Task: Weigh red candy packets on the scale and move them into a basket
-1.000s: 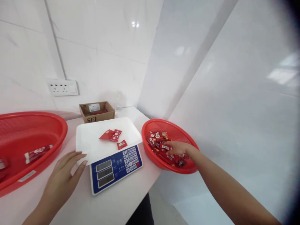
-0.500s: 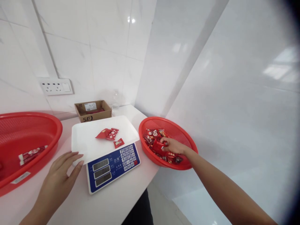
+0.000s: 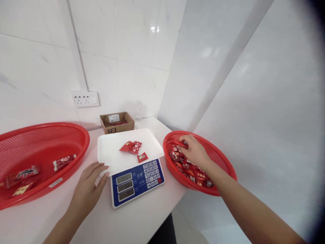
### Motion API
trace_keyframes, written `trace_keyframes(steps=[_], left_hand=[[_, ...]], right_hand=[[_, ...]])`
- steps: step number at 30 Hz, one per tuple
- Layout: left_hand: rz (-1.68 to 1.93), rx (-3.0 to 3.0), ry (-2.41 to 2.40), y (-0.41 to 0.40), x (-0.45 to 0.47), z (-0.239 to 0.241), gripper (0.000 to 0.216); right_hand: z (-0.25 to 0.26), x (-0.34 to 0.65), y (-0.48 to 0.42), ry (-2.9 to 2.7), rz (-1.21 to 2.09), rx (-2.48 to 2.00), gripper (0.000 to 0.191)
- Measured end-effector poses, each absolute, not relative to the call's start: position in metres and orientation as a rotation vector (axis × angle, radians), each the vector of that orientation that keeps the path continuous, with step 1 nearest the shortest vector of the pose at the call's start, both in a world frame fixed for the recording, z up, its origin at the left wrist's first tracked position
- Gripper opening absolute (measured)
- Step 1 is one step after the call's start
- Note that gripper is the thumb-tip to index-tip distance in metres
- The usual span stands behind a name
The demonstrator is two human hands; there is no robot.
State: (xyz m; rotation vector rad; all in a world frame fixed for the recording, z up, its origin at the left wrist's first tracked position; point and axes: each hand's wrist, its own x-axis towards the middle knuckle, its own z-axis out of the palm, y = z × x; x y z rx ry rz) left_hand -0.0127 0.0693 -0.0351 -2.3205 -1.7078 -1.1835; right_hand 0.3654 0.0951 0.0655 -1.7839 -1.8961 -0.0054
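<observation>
My left hand (image 3: 88,189) is at the near left corner of the scale's white tray (image 3: 109,144). Its fingers are stretched and the thumb stands apart, the fingertips at the tray's edge. Several small red wrapped sweets lie on the tray, among them a dotted one (image 3: 135,147) and a separate one (image 3: 142,157). Below the tray, the blue panel of the digital scale (image 3: 138,183) shows displays and number keys. Inside the right red basket (image 3: 223,162), my right hand (image 3: 195,150) pinches a red packet (image 3: 180,142) above a heap of wrapped sweets (image 3: 186,169).
A larger red basket (image 3: 86,140) with several packets stands at the left. Behind the scale are a cardboard box (image 3: 122,127) and a clear container (image 3: 138,110). A socket plate (image 3: 85,99) is on the tiled wall. The table's front edge runs diagonally below the right basket.
My right hand has moved toward the far left side of the right basket, still with a red packet in its fingers. The whole view has shifted left; my left hand stays at the tray corner.
</observation>
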Motion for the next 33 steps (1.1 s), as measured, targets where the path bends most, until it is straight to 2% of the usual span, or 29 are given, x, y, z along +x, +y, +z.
trace_keyframes(steps=[6, 11, 20, 26, 31, 33], left_hand=[[-1.196, -2.322, -1.713, 0.068, -0.013, -0.036, 0.039], [-1.241, -2.312, -1.706, 0.067, -0.015, -0.034, 0.034], [-1.266, -2.371, -1.707, 0.068, -0.007, -0.012, 0.029], [-1.023, -2.649, -1.603, 0.091, 0.024, 0.016, 0.032], [-0.556, -2.773, -1.677, 0.126, 0.044, 0.014, 0.06], [-0.483, -2.761, -1.7, 0.132, 0.051, 0.012, 0.063]], right_hand=[[0.057, 0.291, 0.12, -2.347, -0.299, -1.683, 0.024], [0.049, 0.27, 0.134, -2.333, 0.297, -1.58, 0.027], [0.04, 0.275, 0.138, -2.413, 0.378, -1.711, 0.039], [0.034, 0.258, 0.139, -2.215, 0.509, -1.549, 0.041], [0.042, 0.281, 0.106, -1.963, 0.42, -1.368, 0.036], [0.041, 0.299, 0.087, -1.871, 0.365, -1.389, 0.035]])
